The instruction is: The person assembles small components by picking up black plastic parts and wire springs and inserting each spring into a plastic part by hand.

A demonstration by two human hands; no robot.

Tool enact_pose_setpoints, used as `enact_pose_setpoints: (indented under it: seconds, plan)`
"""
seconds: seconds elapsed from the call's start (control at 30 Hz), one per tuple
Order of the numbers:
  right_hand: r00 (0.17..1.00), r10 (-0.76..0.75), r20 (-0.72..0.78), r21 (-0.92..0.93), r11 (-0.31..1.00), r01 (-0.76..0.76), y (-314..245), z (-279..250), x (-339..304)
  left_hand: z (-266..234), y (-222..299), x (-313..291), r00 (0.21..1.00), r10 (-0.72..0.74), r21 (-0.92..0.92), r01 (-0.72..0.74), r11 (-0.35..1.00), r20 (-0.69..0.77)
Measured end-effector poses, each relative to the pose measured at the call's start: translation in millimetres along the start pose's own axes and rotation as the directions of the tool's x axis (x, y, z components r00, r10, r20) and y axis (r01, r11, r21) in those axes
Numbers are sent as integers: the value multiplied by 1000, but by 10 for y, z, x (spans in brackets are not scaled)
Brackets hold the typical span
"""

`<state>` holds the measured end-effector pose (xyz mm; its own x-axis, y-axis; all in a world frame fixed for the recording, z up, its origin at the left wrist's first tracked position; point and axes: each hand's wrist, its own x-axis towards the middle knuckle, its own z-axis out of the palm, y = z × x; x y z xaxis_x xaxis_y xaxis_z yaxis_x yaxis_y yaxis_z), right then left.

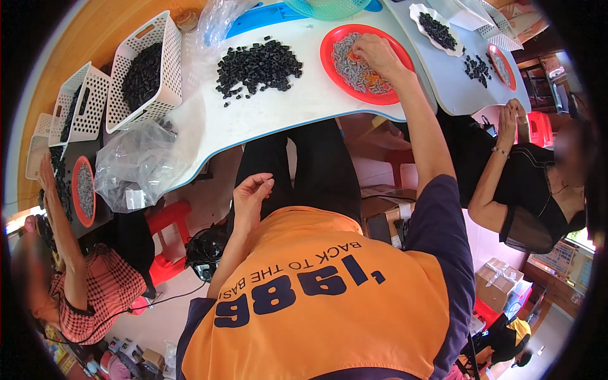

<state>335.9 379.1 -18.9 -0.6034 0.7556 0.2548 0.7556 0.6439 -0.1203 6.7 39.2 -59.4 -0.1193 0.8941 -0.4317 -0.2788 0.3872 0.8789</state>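
Observation:
My right hand (379, 57) reaches over a red plate (327, 53), its fingertips drawn together down among small grey pieces (348, 68) that look like screws or plugs. Whatever it pinches is too small to make out. Above my lap, near the table's front edge, my left hand (252, 191) is raised with curled fingers and the thumb against them. Anything between those fingertips cannot be seen. Left of the plate, a loose pile of short black plastic pieces (259, 66) lies spread on the white table (253, 130).
White perforated baskets (171, 95) of black pieces stand at the left, beside a clear plastic bag (136, 164). A teal basket (326, 6) sits at the far edge. Co-workers sit on both sides; another red plate (501, 66) and a white dish (437, 30) are at right.

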Motion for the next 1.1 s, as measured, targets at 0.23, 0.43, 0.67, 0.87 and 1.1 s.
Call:
enact_pose_setpoints:
  seconds: [0.23, 0.43, 0.67, 0.87, 1.1]
  plan:
    - [985, 165, -46, 118, 980, -158, 40, -61, -127, 5, 23, -2, 1000, -4, 14, 4, 1000, -1]
    - [983, 181, 35, 50, 982, -182, 18, -8, -62, 35, -22, -40, 1000, 2, -14, -2, 1000, -1]
    - [988, 134, 74, 52, 989, -138, 16, -1, -100, -12, -26, -31, 1000, 12, -5, -12, 1000, -9]
    - [993, 83, 80, -77, 994, -77, -96, 127, 19, -83, 10, -102, 1000, -7, -54, 6, 999, -5]
    - [925, 365, -107, 327, 891, -314, -387, -72, -92, -183, 276, 87, 999, -8, -327, 25, 945, 52]
